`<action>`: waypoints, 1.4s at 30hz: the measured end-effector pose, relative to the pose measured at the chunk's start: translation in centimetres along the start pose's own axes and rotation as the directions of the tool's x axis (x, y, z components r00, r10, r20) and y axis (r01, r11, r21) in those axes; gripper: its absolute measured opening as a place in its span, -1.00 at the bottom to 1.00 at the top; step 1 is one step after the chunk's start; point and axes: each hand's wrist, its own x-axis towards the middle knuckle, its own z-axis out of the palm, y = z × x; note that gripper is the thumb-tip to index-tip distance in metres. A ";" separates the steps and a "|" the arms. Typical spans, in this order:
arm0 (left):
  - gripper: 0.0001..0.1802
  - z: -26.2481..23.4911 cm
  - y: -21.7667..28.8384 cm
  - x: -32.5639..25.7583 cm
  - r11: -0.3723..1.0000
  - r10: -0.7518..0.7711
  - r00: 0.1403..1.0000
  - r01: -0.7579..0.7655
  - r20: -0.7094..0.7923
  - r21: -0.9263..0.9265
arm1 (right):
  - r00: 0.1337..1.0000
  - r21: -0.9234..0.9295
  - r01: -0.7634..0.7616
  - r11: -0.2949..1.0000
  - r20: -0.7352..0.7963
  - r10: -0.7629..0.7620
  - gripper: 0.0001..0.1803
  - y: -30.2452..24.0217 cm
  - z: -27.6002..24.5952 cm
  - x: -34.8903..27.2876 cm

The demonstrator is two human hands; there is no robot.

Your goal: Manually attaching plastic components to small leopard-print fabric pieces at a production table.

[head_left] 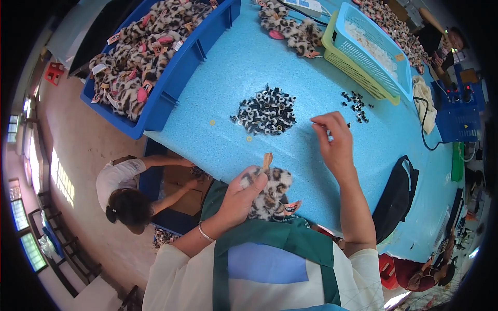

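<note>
Green apron cloth (277,236) lies nearest the view. Just beyond it, at the near edge of the blue table (192,103), the left hand (240,196) grasps 1 spotted plush piece (271,193) between thumb and fingers. The right hand (336,145) is over the table, fingers bent; whether it pinches anything, I cannot tell. Left of it lies a heap of small black-and-white parts (265,111); farther off stand 2 stacked baskets (357,75).

Your left hand (243,196) covers part of the spotted plush (271,196), and I can't tell if your right hand (335,141) is pinching something tiny.
</note>
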 end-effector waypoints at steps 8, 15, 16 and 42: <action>-0.71 -0.9 0.3 0.1 0.995 0.026 0.992 -0.037 0.120 0.087 | 0.975 -0.010 -0.011 1.000 0.222 0.013 -0.81 0.8 2.9 1.9; -0.66 -0.3 0.9 0.3 0.999 0.035 0.999 -0.034 0.027 -0.034 | 0.977 -0.145 0.053 0.988 0.212 -0.021 -0.78 -0.1 2.9 1.6; -0.66 -0.3 0.8 0.4 0.999 0.035 0.999 -0.034 0.023 -0.033 | 0.977 -0.141 0.053 0.989 0.213 -0.022 -0.78 -0.1 2.9 1.5; -0.86 0.6 0.8 -0.1 0.619 0.474 0.819 -0.571 0.322 0.539 | 0.875 0.210 0.211 0.955 0.394 -0.280 -0.73 -8.0 -2.5 -3.9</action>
